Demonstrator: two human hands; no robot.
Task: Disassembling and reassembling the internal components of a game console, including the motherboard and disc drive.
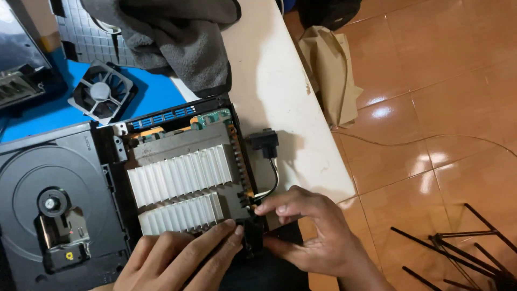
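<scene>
Head view: both hands work at the near right corner of the opened game console (pixel 177 178); left hand (pixel 177 258) steadies the heatsink (pixel 180 188), right hand (pixel 307 231) fingers pinch the small black connector (pixel 253 234).

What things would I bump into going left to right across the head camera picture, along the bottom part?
Round disc drive → white finned heatsink → left hand → right hand → black rods on the tiled floor.

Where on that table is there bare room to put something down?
Bare white tabletop lies between the grey cloth, the small black plug and the table's edge. Around the opened console, fan and both hands it is crowded.
</scene>
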